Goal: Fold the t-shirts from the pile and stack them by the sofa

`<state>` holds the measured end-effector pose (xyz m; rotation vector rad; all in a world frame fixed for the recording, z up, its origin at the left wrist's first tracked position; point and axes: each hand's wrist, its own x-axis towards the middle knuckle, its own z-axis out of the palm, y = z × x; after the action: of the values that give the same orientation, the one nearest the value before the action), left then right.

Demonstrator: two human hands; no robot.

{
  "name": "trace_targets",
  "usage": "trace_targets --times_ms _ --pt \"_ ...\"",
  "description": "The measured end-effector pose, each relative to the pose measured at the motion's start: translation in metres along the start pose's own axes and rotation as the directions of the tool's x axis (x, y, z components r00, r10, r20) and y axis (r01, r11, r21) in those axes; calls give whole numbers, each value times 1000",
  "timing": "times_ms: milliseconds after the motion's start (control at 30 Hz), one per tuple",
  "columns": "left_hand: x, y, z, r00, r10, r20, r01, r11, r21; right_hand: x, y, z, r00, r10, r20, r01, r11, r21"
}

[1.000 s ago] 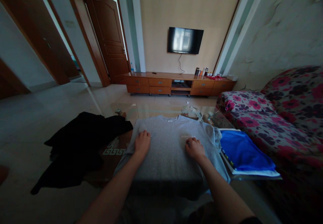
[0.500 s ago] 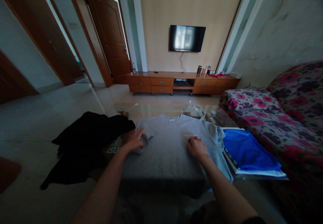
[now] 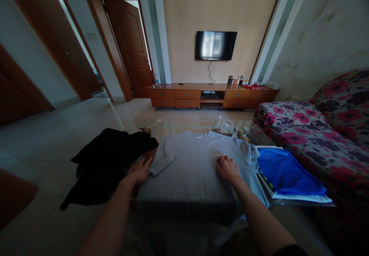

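A grey T-shirt (image 3: 190,171) lies spread out on a glass table, neckline away from me, its lower part hanging over the near edge. My left hand (image 3: 140,170) is open beside the left sleeve, fingers apart, with the thumb side close to the sleeve's edge. The sleeve lies flat, slanting across the shirt's left side. On the right chest, just below small lettering, rests my right hand (image 3: 227,168), its fingers slightly bent and apart on the cloth. The right sleeve is bunched near a blue folded garment (image 3: 288,173).
Black clothing (image 3: 106,160) is heaped left of the shirt. White cloth shows under the blue garment. Glass jars and crumpled plastic (image 3: 225,127) sit at the table's far side. A flowered sofa (image 3: 300,133) stands to the right, a low wooden cabinet (image 3: 187,94) beyond.
My left hand has moved left, off the shirt. The left sleeve, bunched before, now lies flat. My right hand stays on the chest, and the view has shifted slightly.
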<state>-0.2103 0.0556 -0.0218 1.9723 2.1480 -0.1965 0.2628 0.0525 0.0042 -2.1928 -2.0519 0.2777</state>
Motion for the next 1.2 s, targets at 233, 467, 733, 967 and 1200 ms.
trace_targets --times_ms 233,467,733,967,1200 --pt "3 10 -13 976 165 -145 -187 970 -156 3 0 4 1000 9 -6 -9 1000 -1" --pt "24 32 -1 933 86 -350 -172 959 -224 1 -3 1 1000 1 -11 -1 1000 -13" --pt "49 23 -8 974 -149 -171 99 958 -271 5 -5 1 1000 7 7 -7 1000 -28" --pt "46 17 -17 985 -124 -120 82 949 -303 5 -7 -1 1000 1 -13 -1 1000 -22" --pt "38 13 -17 993 -91 -70 64 945 -320 1 -7 -6 1000 11 17 -11 999 -32"
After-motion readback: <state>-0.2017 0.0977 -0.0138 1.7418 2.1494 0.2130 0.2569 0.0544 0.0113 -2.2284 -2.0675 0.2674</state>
